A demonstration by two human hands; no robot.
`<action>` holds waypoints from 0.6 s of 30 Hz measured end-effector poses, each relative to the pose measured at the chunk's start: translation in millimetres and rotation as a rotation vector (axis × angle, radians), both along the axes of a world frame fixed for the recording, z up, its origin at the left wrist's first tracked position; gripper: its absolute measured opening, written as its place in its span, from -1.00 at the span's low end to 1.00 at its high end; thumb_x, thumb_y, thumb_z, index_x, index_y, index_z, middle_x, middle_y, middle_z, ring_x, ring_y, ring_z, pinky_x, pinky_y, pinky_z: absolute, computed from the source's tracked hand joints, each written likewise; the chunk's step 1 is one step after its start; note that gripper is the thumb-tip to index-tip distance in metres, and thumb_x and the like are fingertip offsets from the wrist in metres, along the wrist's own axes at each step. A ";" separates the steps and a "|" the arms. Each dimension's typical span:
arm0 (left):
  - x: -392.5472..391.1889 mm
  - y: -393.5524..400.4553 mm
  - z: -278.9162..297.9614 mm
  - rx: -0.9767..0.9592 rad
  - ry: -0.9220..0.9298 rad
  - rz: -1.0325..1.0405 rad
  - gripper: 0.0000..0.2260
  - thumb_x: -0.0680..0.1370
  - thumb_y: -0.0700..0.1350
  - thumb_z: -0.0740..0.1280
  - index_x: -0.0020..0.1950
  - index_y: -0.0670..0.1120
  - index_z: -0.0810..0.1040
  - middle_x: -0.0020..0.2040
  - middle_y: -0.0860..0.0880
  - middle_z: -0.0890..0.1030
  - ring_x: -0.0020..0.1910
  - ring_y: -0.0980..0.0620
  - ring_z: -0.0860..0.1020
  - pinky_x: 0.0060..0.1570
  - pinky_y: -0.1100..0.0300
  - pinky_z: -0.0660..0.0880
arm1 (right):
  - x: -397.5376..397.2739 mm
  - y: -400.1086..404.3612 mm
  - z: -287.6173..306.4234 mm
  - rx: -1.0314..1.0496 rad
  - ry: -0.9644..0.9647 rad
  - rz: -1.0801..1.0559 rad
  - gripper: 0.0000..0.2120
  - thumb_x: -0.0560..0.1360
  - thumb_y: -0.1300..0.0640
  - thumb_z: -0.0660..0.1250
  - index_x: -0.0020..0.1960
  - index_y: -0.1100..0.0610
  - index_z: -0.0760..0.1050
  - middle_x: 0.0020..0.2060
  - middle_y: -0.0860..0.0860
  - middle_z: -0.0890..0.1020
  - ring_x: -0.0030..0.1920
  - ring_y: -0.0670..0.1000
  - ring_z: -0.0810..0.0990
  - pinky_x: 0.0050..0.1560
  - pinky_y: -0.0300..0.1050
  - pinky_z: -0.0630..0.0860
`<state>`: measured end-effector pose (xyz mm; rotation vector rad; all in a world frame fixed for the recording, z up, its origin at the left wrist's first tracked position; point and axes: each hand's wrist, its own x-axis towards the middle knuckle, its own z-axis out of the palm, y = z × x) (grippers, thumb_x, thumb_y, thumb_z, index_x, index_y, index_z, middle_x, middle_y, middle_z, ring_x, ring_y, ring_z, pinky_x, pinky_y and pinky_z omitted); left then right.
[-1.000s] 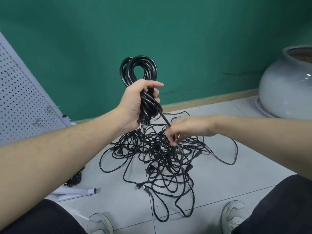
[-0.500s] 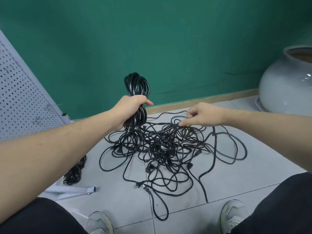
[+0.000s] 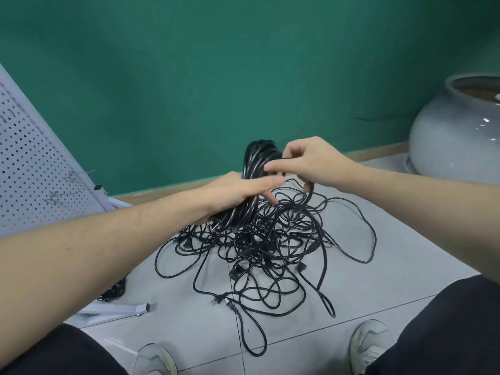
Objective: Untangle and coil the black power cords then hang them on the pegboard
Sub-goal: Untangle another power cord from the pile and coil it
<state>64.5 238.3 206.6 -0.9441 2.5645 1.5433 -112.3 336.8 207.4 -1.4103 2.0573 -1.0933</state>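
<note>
Grey tile floor (image 3: 351, 307) against a green wall (image 3: 243, 63), and a big tangle of black power cords (image 3: 270, 244) is sprawling across it. Left hand (image 3: 232, 193) is reaching forward with its forearm stretched out low, fingers wrapping around the coiled bundle (image 3: 257, 169) held just above the tangle. Right hand (image 3: 311, 161) is coming in from the other side, wrist bent, fingers curling and pinching a strand at the coil's top. Pegboard (image 3: 35, 180) is leaning at far left.
</note>
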 end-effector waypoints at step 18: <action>1.3 -2.2 -10.6 0.299 0.226 0.002 -0.52 0.23 0.19 0.32 0.08 0.12 0.75 -0.20 -0.12 0.55 -0.13 -0.21 0.57 -0.21 0.09 0.48 | 29.7 -17.3 5.8 -0.328 -0.763 -0.034 -0.90 0.61 0.13 0.35 0.06 -0.07 0.51 0.01 0.11 0.60 0.01 0.10 0.52 0.17 0.11 0.48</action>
